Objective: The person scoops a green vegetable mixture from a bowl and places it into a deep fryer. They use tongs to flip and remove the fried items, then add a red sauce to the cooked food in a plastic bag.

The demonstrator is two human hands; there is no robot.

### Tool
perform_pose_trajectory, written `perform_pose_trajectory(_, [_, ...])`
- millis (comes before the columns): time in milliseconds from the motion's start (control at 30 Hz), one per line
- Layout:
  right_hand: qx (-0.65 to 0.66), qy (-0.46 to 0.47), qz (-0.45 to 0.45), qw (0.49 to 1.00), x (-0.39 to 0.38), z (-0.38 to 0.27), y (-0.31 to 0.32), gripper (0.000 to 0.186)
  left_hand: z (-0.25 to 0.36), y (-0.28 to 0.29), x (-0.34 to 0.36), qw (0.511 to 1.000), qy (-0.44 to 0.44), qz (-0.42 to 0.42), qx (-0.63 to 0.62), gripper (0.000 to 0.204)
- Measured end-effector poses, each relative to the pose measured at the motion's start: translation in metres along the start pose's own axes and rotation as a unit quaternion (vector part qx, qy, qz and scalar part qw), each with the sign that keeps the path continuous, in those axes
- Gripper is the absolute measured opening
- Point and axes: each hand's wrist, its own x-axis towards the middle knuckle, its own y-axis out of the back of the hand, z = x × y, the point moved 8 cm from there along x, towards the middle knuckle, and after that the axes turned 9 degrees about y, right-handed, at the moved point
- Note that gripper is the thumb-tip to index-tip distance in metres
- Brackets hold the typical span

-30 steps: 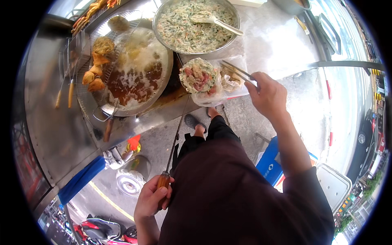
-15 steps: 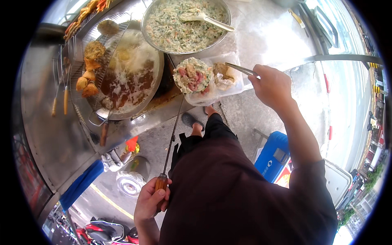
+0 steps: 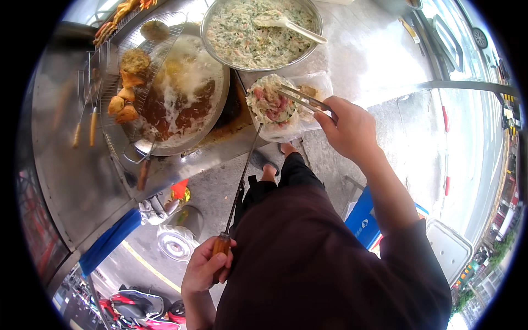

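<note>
1. Over the pale vegetable mound [image 3: 257,104], I'm working the metal tongs [image 3: 308,98] with the right hand [image 3: 352,129], the tips meeting its top near the pink pieces [image 3: 273,114]; whether they're pinching anything, I cannot tell.
2. For a tidy result, I'm judging that light pressing is serving better than stabbing, so I'm favouring the middle and sparing the edge from spilling.
3. With the left hand [image 3: 208,267], I'm wrapping the fingers around the wooden handle of a long-handled tool [image 3: 221,243]; its head is hiding under the food, presumably bearing it. Steadiness is mattering most here, I'm reckoning, since any roll at the handle is risking a tip at the far end.
4. Relative to the right hand, which is closing thumb and fingers on the tongs' back end, the mound is lying leftward and slightly farther out. From the left hand, it's sitting well apart, up along the rod, between the frying pan [image 3: 221,92] and the clear plastic tray [image 3: 283,133].
</note>
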Motion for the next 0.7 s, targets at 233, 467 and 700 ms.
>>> perform_pose_trajectory(233, [-0.129, 0.014, -0.022, 0.991, 0.003, 0.045, 0.008, 0.018, -0.005, 0.007, -0.002, 1.000, -0.009, 0.020, -0.015, 0.034])
perform_pose_trajectory(467, [-0.176, -0.002, -0.046, 0.983, 0.015, 0.047, -0.020, 0.019, -0.004, 0.007, -0.004, 1.000, -0.007, 0.023, -0.013, 0.037])
perform_pose_trajectory(700, [-0.114, -0.042, 0.000, 0.993, -0.005, 0.048, 0.013, 0.017, -0.005, 0.008, -0.004, 0.999, -0.015, 0.025, -0.014, 0.037])
